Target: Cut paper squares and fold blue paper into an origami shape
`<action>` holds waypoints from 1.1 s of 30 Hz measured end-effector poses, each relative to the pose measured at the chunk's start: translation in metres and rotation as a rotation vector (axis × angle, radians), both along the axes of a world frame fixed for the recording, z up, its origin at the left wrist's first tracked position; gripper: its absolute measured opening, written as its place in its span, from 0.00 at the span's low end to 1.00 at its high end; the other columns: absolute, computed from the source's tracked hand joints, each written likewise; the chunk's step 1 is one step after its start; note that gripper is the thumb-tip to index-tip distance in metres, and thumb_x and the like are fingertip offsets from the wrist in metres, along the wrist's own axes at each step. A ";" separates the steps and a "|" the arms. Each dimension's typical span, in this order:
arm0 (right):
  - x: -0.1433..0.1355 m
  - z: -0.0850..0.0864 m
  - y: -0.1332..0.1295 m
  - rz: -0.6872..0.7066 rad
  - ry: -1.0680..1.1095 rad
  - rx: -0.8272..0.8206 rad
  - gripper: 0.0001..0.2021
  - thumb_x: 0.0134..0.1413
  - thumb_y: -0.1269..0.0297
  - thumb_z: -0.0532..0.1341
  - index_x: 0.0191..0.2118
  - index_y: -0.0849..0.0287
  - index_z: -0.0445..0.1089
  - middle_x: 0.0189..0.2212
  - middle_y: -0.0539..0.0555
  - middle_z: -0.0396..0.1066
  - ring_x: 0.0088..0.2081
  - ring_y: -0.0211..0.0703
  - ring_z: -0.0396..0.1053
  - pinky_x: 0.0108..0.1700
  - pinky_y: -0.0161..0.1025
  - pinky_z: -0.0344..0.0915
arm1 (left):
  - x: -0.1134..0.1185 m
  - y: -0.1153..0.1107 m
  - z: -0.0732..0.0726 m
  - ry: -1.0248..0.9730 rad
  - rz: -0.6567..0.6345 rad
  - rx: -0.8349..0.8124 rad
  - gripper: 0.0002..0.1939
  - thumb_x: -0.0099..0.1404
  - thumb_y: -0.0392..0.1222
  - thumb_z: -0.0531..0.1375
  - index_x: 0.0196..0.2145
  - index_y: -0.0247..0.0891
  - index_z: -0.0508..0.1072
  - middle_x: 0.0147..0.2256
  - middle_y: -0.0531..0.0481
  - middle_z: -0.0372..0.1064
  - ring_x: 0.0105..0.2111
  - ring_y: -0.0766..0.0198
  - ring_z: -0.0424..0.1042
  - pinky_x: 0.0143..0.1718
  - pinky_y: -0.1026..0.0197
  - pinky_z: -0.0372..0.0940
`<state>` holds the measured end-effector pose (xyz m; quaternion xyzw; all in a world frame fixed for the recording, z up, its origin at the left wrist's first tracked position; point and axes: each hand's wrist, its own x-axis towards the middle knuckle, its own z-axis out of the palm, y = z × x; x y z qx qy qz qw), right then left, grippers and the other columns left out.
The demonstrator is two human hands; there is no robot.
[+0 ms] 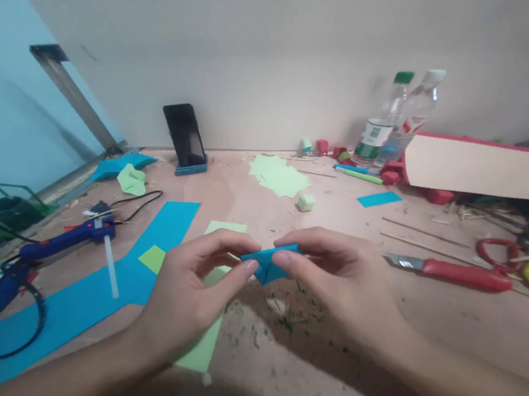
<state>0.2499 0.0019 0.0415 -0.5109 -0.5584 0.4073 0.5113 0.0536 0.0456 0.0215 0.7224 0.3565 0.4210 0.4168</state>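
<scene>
A small folded piece of blue paper (269, 267) is held up over the table between both hands. My left hand (202, 274) pinches its left end between thumb and fingers. At the other end, my right hand (328, 267) grips it with the thumb in front and the fingers behind. Under and behind my left hand lies a light green paper strip (200, 351). Further left is a large blue paper sheet (70, 322) with a small yellow-green piece (151, 259) on it. A small light green folded paper cube (306, 202) sits beyond my hands.
On the left, a blue glue gun (71, 238) with a cable rests by the blue sheet. A phone (185, 134) stands against the wall. To the right lie a red utility knife (458, 273), scissors (499, 252) and thin sticks. Two bottles (376, 134) stand at the back.
</scene>
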 end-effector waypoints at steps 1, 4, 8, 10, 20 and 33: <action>0.001 0.001 -0.001 -0.002 -0.079 0.060 0.03 0.59 0.64 0.71 0.35 0.58 0.81 0.31 0.51 0.83 0.33 0.39 0.78 0.33 0.32 0.72 | -0.001 0.000 -0.001 0.036 -0.034 0.032 0.04 0.69 0.38 0.66 0.41 0.43 0.81 0.38 0.51 0.80 0.37 0.62 0.78 0.40 0.62 0.75; 0.005 0.001 -0.004 0.042 -0.280 0.228 0.04 0.62 0.67 0.69 0.37 0.59 0.82 0.30 0.50 0.82 0.30 0.36 0.75 0.31 0.31 0.69 | -0.003 0.002 -0.003 0.152 -0.129 0.139 0.02 0.70 0.38 0.66 0.39 0.42 0.81 0.36 0.51 0.80 0.37 0.63 0.77 0.41 0.62 0.72; 0.005 -0.001 -0.007 0.096 -0.336 0.381 0.02 0.61 0.72 0.69 0.39 0.62 0.82 0.31 0.49 0.81 0.32 0.33 0.74 0.35 0.29 0.69 | -0.002 0.004 -0.004 0.139 -0.181 0.157 0.05 0.69 0.37 0.66 0.34 0.41 0.81 0.33 0.54 0.80 0.34 0.66 0.76 0.37 0.65 0.69; 0.005 -0.002 -0.007 0.092 -0.316 0.390 0.01 0.59 0.72 0.71 0.38 0.63 0.81 0.30 0.49 0.80 0.31 0.32 0.74 0.35 0.28 0.68 | -0.001 0.005 -0.005 0.080 -0.180 0.100 0.04 0.68 0.36 0.67 0.35 0.43 0.82 0.33 0.56 0.81 0.34 0.66 0.77 0.38 0.67 0.69; 0.003 -0.007 -0.007 0.145 -0.213 0.413 0.05 0.58 0.77 0.71 0.33 0.61 0.81 0.29 0.48 0.77 0.31 0.31 0.73 0.34 0.27 0.69 | 0.001 0.002 -0.003 0.123 -0.272 0.242 0.04 0.69 0.33 0.65 0.35 0.36 0.80 0.31 0.52 0.77 0.30 0.69 0.73 0.33 0.69 0.67; 0.005 -0.008 -0.007 0.203 -0.229 0.411 0.06 0.59 0.78 0.69 0.35 0.62 0.83 0.31 0.50 0.79 0.33 0.32 0.75 0.37 0.27 0.71 | 0.003 0.004 -0.005 0.118 -0.293 0.285 0.12 0.71 0.30 0.62 0.27 0.34 0.77 0.27 0.51 0.76 0.27 0.70 0.72 0.28 0.71 0.63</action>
